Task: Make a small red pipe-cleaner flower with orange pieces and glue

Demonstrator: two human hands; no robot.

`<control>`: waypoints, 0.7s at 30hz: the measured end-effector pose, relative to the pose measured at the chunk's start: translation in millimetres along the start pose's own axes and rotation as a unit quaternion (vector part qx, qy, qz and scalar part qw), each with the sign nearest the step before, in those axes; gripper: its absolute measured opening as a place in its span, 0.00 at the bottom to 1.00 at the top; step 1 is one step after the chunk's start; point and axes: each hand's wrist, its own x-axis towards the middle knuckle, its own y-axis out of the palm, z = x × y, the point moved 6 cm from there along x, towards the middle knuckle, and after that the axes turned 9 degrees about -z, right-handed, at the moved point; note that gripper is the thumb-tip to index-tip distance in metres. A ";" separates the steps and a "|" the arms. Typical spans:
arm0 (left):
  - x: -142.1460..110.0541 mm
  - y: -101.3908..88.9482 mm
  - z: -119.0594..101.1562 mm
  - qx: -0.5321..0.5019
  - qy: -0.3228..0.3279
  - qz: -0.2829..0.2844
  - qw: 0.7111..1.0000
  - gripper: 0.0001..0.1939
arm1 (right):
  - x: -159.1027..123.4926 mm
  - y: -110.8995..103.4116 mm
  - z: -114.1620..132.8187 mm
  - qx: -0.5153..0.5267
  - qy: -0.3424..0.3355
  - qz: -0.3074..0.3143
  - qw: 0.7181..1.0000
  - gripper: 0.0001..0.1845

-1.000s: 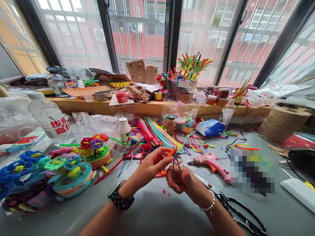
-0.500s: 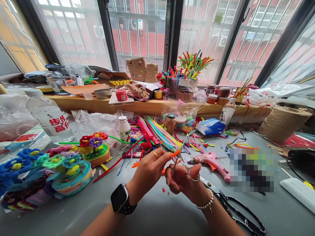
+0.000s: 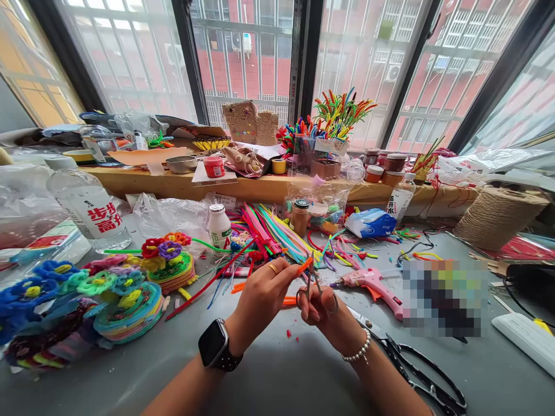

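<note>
My left hand [image 3: 265, 294], with a watch on its wrist, pinches an orange pipe cleaner [image 3: 304, 265] between thumb and fingers. In my right hand [image 3: 325, 312] is a small pair of metal scissors [image 3: 309, 284], my fingers through its loops. The scissor blades point up and meet the pipe cleaner's tip. Behind both hands spreads a bundle of colourful pipe cleaners [image 3: 273, 231]. More orange pieces [image 3: 290, 300] lie on the table beside my hands, and tiny red bits [image 3: 289, 333] sit just below them.
Larger black-handled scissors [image 3: 401, 352] and a pink glue gun [image 3: 373, 286] lie to the right. Fuzzy flower pieces [image 3: 130, 289] stand at left, near a water bottle [image 3: 89, 202]. A twine spool [image 3: 498, 216] is at far right. A loaded wooden ledge [image 3: 255, 186] runs along the window.
The scissors have shifted slightly left, and their blades have come closer together around the orange pipe cleaner's tip. My right fingers have curled in more. The left hand has barely moved.
</note>
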 end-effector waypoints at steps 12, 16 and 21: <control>-1.9 4.5 6.6 -0.023 -0.002 0.029 0.999 0.11 | -0.5 0.8 -4.9 0.069 0.029 0.040 0.996 0.33; -2.3 3.6 2.4 -0.017 0.011 0.033 0.999 0.12 | -4.2 9.3 -3.6 0.105 0.037 0.102 0.989 0.38; -2.0 4.9 -1.2 0.001 0.047 0.035 0.998 0.11 | -4.8 11.7 -9.1 0.130 0.073 0.125 0.981 0.41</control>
